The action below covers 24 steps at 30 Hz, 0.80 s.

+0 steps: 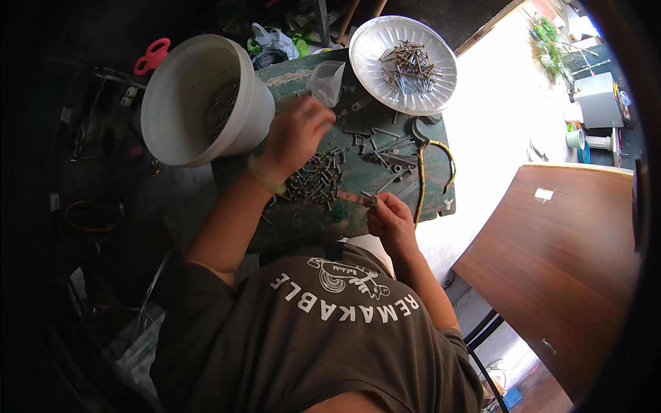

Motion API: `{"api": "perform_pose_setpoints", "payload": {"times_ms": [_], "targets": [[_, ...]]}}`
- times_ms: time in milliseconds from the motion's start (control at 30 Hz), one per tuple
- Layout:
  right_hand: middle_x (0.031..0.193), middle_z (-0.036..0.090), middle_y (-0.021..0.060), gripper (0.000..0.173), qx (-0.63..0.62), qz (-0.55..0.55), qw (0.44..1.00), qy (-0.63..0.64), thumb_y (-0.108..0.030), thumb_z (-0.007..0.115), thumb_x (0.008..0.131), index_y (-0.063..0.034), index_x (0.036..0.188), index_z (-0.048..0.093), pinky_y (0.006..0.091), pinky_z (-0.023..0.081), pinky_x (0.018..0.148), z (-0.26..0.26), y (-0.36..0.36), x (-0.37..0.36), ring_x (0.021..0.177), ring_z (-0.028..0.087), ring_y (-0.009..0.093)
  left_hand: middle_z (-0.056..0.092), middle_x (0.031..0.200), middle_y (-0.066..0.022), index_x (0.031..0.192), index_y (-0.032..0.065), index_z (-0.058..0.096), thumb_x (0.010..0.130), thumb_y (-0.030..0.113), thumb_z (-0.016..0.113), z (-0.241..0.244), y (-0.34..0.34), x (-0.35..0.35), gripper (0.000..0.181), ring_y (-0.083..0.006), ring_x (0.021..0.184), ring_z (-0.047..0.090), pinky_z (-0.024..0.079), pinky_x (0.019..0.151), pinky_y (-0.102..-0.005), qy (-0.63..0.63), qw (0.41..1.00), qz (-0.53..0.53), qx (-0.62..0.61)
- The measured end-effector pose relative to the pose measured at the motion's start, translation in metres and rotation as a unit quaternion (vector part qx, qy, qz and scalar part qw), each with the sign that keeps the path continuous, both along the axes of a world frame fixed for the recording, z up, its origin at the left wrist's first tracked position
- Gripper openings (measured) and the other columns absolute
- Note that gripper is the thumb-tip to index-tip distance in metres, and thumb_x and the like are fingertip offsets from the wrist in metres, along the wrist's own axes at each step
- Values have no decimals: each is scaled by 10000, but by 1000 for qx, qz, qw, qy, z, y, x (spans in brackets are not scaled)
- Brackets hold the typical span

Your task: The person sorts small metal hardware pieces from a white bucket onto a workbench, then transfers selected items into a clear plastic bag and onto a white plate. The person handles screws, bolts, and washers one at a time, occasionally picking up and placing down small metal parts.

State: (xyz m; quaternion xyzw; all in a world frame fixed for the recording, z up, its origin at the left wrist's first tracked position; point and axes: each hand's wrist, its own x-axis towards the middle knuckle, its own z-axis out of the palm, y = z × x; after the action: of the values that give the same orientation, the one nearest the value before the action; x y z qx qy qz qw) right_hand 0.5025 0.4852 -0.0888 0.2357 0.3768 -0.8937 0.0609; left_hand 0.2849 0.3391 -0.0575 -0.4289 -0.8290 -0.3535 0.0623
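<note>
My left hand, blurred and with a band at the wrist, hovers over the table beside a white plastic bucket. Whether its fingers hold anything is unclear. My right hand grips a flat metal strip with a round metal piece at its near end. Below my left hand lies a pile of short bolts or screws. Several longer bolts and thin metal pieces are spread to the right of it. Dark small hardware lies inside the tilted-looking bucket.
A white ribbed dish with screws and nails sits at the table's far right. A clear plastic cup stands near it. A black hook and yellow-black rope lie along the right edge of the green worn table.
</note>
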Motion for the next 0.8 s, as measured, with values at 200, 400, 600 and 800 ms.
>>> {"api": "perform_pose_setpoints", "payload": {"times_ms": [200, 400, 600, 800], "targets": [[613, 370, -63, 176, -17, 8, 1000, 7, -208, 509, 960, -39, 940, 556, 198, 212, 442, -7, -4, 2, 486, 280, 33, 547, 929, -92, 916, 71, 626, 712, 14, 687, -30, -65, 44, 221, -280, 813, 588, 479, 664, -359, -144, 986, -27, -79], [588, 384, -41, 179, 2, 21, 1000, 3, -205, 512, 958, -34, 912, 540, 210, 215, 419, -8, -16, -2, 459, 290, 51, 537, 891, -72, 894, 12, 604, 762, -55, 645, -38, -110, 61, 153, -166, 756, 564, 443, 645, -256, -259, 962, 79, 20], [586, 379, -43, 174, 3, 61, 998, -6, -199, 525, 950, -46, 871, 547, 214, 217, 419, -2, -39, -9, 457, 298, 58, 569, 876, -6, 915, 20, 617, 820, -22, 626, -44, -121, 103, 105, -72, 798, 542, 445, 703, -217, -437, 888, 84, 119], [599, 379, -63, 156, -18, 120, 991, -56, -218, 549, 936, -65, 908, 555, 206, 231, 450, 3, -64, -6, 493, 313, 46, 586, 944, -3, 1031, 23, 612, 862, 1, 605, -26, -98, 137, 171, -66, 896, 559, 457, 816, -215, -602, 783, -22, 157]]}}
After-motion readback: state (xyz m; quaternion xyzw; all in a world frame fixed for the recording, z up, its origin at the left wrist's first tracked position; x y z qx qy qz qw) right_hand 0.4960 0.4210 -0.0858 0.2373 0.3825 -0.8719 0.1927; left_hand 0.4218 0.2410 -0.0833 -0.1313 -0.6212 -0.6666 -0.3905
